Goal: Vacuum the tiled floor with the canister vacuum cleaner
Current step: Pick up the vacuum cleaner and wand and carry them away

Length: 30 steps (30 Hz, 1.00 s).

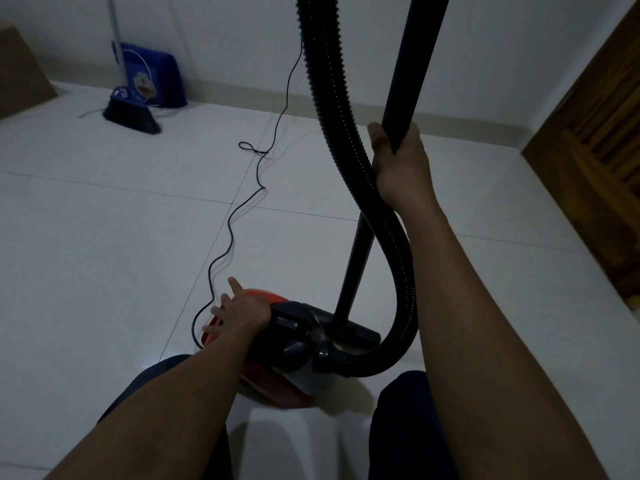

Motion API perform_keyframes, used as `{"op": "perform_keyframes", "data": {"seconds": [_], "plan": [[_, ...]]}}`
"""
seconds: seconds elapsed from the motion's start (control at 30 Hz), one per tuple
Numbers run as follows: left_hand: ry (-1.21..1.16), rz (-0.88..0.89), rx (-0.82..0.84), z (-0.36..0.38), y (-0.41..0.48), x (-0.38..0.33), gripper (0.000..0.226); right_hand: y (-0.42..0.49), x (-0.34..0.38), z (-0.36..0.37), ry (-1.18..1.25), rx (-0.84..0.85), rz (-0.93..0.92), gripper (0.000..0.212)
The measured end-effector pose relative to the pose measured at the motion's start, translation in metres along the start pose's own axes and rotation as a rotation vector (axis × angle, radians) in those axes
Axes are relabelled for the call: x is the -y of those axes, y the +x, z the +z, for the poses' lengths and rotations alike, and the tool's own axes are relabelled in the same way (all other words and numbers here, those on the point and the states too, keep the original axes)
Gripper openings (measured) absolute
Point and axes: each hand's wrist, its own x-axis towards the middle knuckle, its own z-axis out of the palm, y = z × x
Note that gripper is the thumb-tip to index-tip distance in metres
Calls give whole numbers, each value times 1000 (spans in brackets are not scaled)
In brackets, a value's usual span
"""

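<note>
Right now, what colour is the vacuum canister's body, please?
The canister is orange-red; head view.

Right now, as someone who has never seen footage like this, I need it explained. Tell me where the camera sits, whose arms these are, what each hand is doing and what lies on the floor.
No robot is at work here. One camera is worn on a person's head and looks down, so the two arms are the wearer's own. The left hand rests on the red canister vacuum, its fingers straight and spread. The right hand grips the black wand, which runs down to the floor head. The ribbed hose loops from the canister up out of view. On the tiled floor a thin power cord snakes toward the far wall. A broom and a blue dustpan stand by that wall.
</note>
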Motion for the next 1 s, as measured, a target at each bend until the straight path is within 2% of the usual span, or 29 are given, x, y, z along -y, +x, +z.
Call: {"op": "perform_keyframes", "data": {"seconds": [0.33, 0.4, 0.47, 0.53, 0.7, 0.9, 1.0], "plan": [[38, 56, -5, -2, 0, -1, 76, -2, 1, -1, -2, -5, 5, 35], [170, 250, -128, -3, 0, 0, 70, -2, 1, 0, -7, -5, 1, 36], [204, 600, -277, 0, 3, 4, 46, -2, 1, 2, -6, -4, 1, 37], [144, 816, -250, 3, 4, 6, 33, -1, 0, 2, -4, -6, 0, 36], [354, 812, -83, -4, 15, -2, 62, 3, -3, 2, -10, -15, -21, 37], [433, 716, 80, -4, 26, -8, 55, 9, -9, 4, -21, -28, -38, 39], [469, 663, 152, -17, 20, -10, 60, 9, -5, -7, -23, -27, -8, 43]]}}
